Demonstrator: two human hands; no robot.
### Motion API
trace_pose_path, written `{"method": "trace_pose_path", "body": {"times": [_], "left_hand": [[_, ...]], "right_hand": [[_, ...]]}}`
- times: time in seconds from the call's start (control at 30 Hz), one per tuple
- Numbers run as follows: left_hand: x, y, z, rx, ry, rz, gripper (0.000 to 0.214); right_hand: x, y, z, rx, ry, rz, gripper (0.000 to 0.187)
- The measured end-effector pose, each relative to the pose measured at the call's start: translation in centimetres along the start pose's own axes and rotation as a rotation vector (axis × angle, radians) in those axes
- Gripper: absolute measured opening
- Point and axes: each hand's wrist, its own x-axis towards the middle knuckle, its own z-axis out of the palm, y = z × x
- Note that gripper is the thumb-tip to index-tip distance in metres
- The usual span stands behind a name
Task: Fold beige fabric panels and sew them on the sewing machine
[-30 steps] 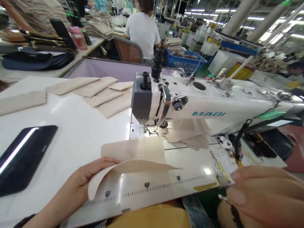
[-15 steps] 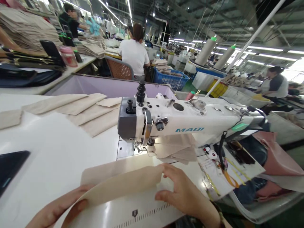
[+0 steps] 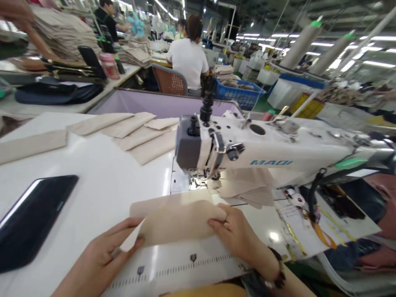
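A beige fabric piece (image 3: 177, 225) is stretched between my hands, its near part raised and bent over in front of the sewing machine (image 3: 241, 142). My left hand (image 3: 103, 253) grips its left end between thumb and fingers, where a corner turns up. At the right end, my right hand (image 3: 236, 231) pinches the edge with thumb and forefinger. The far part of the fabric lies near the presser foot (image 3: 213, 181), whose exact contact with it I cannot make out. Printed ruler marks (image 3: 193, 258) run along the table edge below the fabric.
Beige strips (image 3: 148, 144) lie fanned out left of the machine head. More beige pieces (image 3: 247, 185) sit under its arm. A dark phone (image 3: 37, 218) rests at the left. Tools and papers (image 3: 297, 231) lie at the right. A co-worker (image 3: 188, 60) sits beyond the lilac partition (image 3: 139, 101).
My right hand has closed its thumb onto the fabric's right end. My left hand has moved its grip, and the fabric's left end now turns up. The view has swung left.
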Motion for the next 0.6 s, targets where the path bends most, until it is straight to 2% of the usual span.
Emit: {"method": "trace_pose_path", "body": {"times": [0.03,0.1,0.23,0.3,0.37,0.4,0.5,0.6], "left_hand": [[0.0,0.6,-0.3,0.001,-0.036,-0.041,0.027],[0.0,1.5,-0.5,-0.027,-0.009,-0.105,0.03],[-0.7,2.1,0.1,-0.049,0.032,-0.269,0.054],[-0.9,2.3,0.4,-0.047,0.09,-0.249,0.059],[-0.9,2.4,0.4,-0.029,0.114,-0.177,0.051],[-0.9,2.4,0.4,-0.023,0.112,-0.139,0.046],[-0.6,2.3,0.2,-0.025,0.08,-0.079,0.035],[-0.5,2.1,0.0,-0.016,0.053,-0.109,0.033]], "right_hand": [[-0.2,0.2,0.3,-0.055,0.003,-0.023,0.012],[-0.5,0.4,0.8,-0.123,0.007,-0.076,0.017],[-0.8,0.9,1.5,-0.233,0.105,-0.095,0.018],[-0.8,1.1,1.8,-0.267,0.172,-0.102,0.029],[-0.8,1.1,1.9,-0.299,0.233,-0.154,0.043],[-0.8,1.1,1.9,-0.318,0.24,-0.205,0.043],[-0.7,0.9,1.7,-0.355,0.158,-0.389,0.03],[-0.6,0.8,1.5,-0.372,0.104,-0.446,0.026]]}}
